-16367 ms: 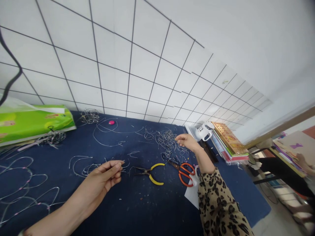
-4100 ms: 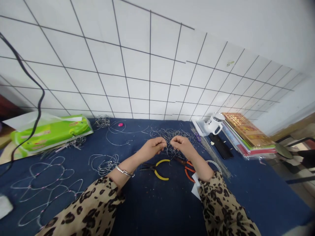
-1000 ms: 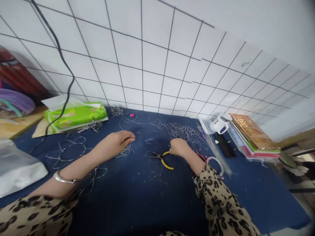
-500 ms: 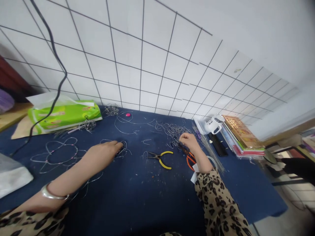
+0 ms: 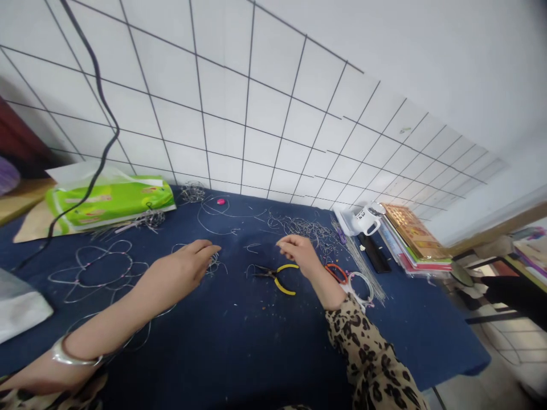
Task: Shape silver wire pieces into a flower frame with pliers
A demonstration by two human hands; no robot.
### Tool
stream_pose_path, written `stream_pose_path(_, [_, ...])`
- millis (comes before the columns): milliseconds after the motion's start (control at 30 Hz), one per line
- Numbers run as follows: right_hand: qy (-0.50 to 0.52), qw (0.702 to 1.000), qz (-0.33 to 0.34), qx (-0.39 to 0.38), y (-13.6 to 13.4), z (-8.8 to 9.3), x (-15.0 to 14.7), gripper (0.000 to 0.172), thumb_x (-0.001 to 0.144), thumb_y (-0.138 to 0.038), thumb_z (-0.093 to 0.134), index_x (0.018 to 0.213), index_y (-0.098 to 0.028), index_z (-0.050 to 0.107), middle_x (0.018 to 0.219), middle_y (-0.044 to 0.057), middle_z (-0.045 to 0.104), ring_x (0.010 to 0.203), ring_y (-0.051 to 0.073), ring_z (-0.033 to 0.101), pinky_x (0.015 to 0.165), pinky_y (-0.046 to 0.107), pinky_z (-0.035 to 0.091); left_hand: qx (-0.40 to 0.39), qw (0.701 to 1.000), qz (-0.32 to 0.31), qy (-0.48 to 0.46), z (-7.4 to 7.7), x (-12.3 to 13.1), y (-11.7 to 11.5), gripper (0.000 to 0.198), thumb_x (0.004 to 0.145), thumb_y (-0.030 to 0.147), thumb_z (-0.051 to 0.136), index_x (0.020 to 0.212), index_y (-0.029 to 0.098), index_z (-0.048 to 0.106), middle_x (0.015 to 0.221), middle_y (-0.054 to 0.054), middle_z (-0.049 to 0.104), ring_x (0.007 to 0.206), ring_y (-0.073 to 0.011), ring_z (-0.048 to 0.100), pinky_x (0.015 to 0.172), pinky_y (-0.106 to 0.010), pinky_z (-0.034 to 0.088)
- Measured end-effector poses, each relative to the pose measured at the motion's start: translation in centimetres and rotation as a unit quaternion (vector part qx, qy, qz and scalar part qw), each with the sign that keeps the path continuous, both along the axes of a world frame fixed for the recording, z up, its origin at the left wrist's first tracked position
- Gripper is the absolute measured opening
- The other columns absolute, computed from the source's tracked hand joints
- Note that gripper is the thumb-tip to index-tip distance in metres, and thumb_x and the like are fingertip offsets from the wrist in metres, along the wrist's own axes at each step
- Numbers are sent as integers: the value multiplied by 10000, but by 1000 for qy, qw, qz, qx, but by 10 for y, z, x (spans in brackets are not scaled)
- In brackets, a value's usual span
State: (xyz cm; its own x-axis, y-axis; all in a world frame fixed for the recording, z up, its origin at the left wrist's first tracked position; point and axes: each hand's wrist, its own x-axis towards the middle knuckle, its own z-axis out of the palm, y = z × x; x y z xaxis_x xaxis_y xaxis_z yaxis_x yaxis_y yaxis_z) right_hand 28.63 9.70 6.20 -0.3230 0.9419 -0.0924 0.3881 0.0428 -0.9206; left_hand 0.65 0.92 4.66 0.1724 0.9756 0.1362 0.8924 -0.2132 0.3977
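Head view: a blue-covered table (image 5: pixel 256 341) stands against a wall-mounted wire grid (image 5: pixel 256 114). Progress, judged from the layout: several looped wire shapes (image 5: pixel 98 267) lie formed at the left. A tangle of loose wire (image 5: pixel 307 228) and a bundle of straight wire lengths (image 5: pixel 363 262) lie unused at the back right, so the work appears part done. The left hand (image 5: pixel 183 273) lies low, fingers loosely spread, tips touching a small cluster of bent wire (image 5: pixel 215 263) near the table centre. Its pieces are thin, silver and curved. The right hand (image 5: pixel 299 253) hovers just above the yellow-handled pliers (image 5: pixel 277 276), fingers pinched together. Whether a wire sits between them cannot be told.
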Motion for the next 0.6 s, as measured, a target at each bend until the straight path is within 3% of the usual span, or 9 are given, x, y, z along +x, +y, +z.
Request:
stream_pose_path(67, [34, 999, 39, 0, -14, -2, -29, 275, 748, -395, 537, 874, -173, 638, 679, -2, 602, 530, 69, 479, 496, 175, 385, -21, 996, -2, -90, 6, 10, -3, 422, 834, 403, 415, 1229, 262, 465, 1180, -86, 551, 973, -263, 563, 809, -356, 446])
stream_pose_path(200, [44, 987, 154, 31, -35, -11, -75, 210, 782, -344, 529, 881, -200, 645, 691, -23, 606, 590, 78, 521, 564, 188, 407, -145, 956, 8, -253, 7, 28, -9, 488, 822, 491, 421, 1242, 242, 427, 785, -29, 645, 669, -198, 600, 584, -277, 469])
stream_pose_path(333, [-38, 982, 162, 88, -37, -13, -69, 210, 821, -330, 499, 941, -209, 621, 774, -17, 619, 671, 86, 556, 623, 190, 417, -177, 940, 14, -291, 0, 28, -9, 456, 830, 489, 395, 1195, 225, 473, 658, 0, 627, 605, -186, 595, 538, -257, 453])
stream_pose_path(433, [-218, 950, 135, 176, -29, -5, -32, 199, 828, -339, 508, 951, -215, 603, 865, 0, 624, 802, 110, 567, 730, 216, 414, -126, 970, 27, -208, -5, 16, -4, 380, 824, 485, 402, 1091, 257, 549, 731, -11, 667, 689, -203, 624, 636, -273, 459])
stream_pose_path(533, [-476, 840, 116, 233, -22, 3, 8, 205, 858, -319, 456, 929, -200, 606, 938, 50, 601, 925, 154, 546, 798, 258, 405, -25, 998, 38, -35, -13, 2, 1, 362, 829, 487, 376, 1066, 291, 566, 1033, -30, 662, 874, -266, 618, 711, -325, 440])
stream_pose_path(600, [-518, 817, 110, 228, -19, 3, 25, 199, 849, -282, 465, 923, -162, 606, 954, 95, 591, 947, 190, 543, 796, 286, 414, 2, 996, 53, 69, -18, -5, 3, 387, 857, 464, 308, 1107, 284, 542, 1091, -49, 639, 883, -298, 611, 678, -358, 429])
